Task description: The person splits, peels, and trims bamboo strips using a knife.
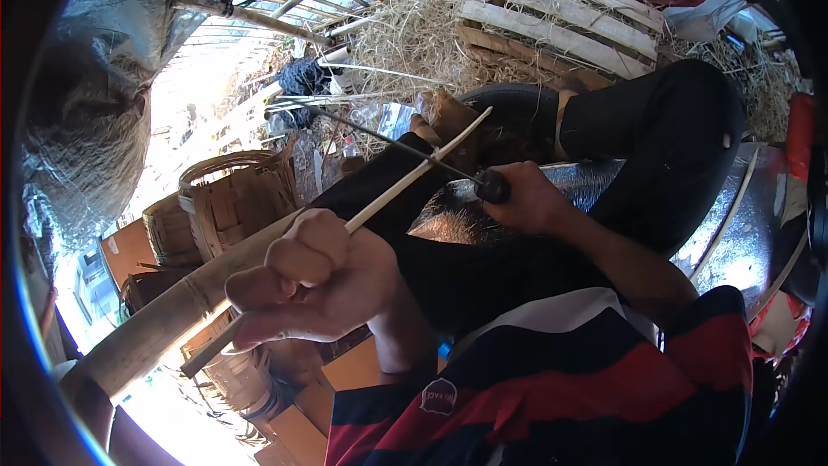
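Observation:
My left hand (323, 280) is closed around a thin, pale bamboo strip (392, 196). The strip slants from the lower left up to a tapered tip at the upper right. My right hand (530, 197) grips the black handle of a long, narrow knife (397, 142), its dark blade seen almost edge-on. The blade crosses the strip in front of my left hand, near the tapered end; I cannot tell whether it is cutting in. Beneath my left hand runs a thick bamboo pole (151, 332), lying diagonally.
Woven bamboo baskets (233, 198) stand on the left beyond the pole. Straw-like shavings (405, 34) lie at the back beside wooden slats (561, 17). My bent leg (664, 138) in dark trousers is at the right. Cardboard (302, 431) lies low at the front.

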The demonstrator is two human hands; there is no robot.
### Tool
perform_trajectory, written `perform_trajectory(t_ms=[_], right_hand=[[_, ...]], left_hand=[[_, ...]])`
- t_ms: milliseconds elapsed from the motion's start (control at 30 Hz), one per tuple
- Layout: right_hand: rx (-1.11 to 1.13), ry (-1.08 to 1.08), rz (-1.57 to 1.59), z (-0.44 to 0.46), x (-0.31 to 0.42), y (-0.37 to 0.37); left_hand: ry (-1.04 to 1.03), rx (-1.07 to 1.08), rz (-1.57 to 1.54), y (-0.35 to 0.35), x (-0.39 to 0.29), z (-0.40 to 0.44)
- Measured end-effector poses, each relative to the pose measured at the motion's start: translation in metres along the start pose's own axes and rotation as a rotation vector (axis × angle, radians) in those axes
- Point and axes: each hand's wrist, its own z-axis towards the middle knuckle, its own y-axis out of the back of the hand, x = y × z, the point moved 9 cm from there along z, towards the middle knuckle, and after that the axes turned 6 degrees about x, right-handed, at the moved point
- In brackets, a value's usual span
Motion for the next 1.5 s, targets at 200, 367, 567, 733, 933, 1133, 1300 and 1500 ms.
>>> perform_trajectory(t_ms=[200,367,567,733,933,1133,1300,1500], right_hand=[[0.028,0.216,-0.015,-0.033,0.081,0.005],[0.009,-0.101,-0.14,0.015,-0.049,-0.001],[-0.063,-0.075,-0.061,-0.012,0.001,0.013],[-0.021,0.117,-0.036,-0.017,0.041,0.004],[-0.094,-0.244,-0.245,0.044,-0.101,0.002],[-0.186,-0.22,-0.305,0.03,-0.087,0.007],[0.045,0.172,0.059,0.012,0.005,-0.004],[-0.066,-0.196,-0.209,0.069,-0.141,0.015]], left_hand=[[0.027,0.036,-0.003,-0.012,0.005,0.001],[0.014,0.053,0.003,-0.015,0.002,-0.001],[0.051,-0.07,0.05,-0.002,0.005,-0.001],[0.046,0.006,-0.037,-0.006,0.004,0.002],[0.062,-0.114,0.239,0.01,-0.004,0.0],[0.057,-0.062,0.095,0.008,0.0,0.001],[0.086,-0.032,0.022,0.01,0.005,0.007],[0.083,-0.088,0.115,0.011,0.004,0.01]])
